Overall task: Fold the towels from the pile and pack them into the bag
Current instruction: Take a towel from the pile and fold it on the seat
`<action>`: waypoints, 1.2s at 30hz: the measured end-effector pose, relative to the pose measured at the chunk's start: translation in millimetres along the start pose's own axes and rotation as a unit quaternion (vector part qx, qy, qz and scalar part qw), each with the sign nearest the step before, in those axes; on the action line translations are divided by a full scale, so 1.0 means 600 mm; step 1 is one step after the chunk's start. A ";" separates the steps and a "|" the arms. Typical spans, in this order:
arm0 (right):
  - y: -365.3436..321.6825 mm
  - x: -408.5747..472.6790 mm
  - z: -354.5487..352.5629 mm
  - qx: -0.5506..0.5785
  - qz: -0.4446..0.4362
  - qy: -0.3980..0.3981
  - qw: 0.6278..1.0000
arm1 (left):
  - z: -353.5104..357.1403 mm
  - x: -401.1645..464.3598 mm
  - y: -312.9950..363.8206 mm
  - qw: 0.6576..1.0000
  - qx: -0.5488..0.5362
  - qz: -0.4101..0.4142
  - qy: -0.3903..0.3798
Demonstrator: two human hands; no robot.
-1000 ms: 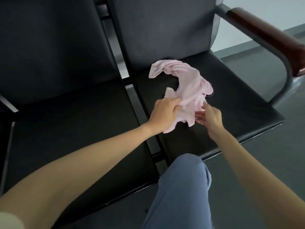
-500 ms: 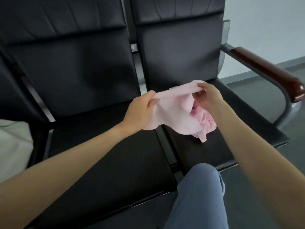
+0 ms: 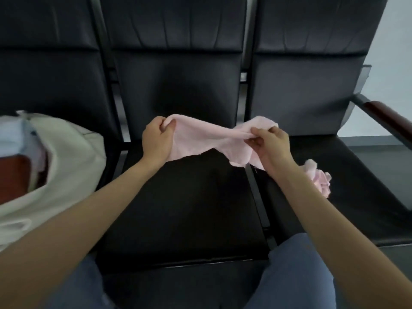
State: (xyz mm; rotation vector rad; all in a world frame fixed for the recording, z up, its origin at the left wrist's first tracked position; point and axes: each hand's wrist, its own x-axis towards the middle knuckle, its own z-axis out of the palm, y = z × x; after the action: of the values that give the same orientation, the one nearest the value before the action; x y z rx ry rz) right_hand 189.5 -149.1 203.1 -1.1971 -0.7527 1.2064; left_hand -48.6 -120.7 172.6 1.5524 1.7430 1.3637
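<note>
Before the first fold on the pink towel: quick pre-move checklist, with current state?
1. Left hand grips a top edge of the pink towel: ok.
2. Right hand pinches the opposite edge: ok.
3. Towel spread flat between the hands: not ok, it sags and bunches near the right hand.
4. Middle seat under the towel bare for laying it down: ok.
5. White bag on the left seat open, within reach: ok; room left inside: cannot tell.
6. Remaining pink cloth on the right seat: crumpled; how many pieces: cannot tell.
</note>
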 end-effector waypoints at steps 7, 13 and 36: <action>0.237 -0.117 0.055 -0.102 0.225 -0.053 0.968 | -0.108 -0.057 -0.156 0.990 0.096 -0.101 -0.020; 0.338 -0.172 0.074 -0.250 0.340 -0.219 0.880 | -0.155 -0.110 -0.281 0.948 0.194 -0.210 -0.136; 0.323 0.120 0.048 -0.626 -0.107 -0.129 0.761 | -0.131 -0.114 -0.306 0.916 0.262 -0.295 -0.077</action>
State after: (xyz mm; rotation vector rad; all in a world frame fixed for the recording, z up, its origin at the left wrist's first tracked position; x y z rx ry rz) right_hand 125.2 -86.7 14.6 -1.9173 -2.0307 0.5631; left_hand -184.8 -192.6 28.0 1.1533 2.3290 0.4891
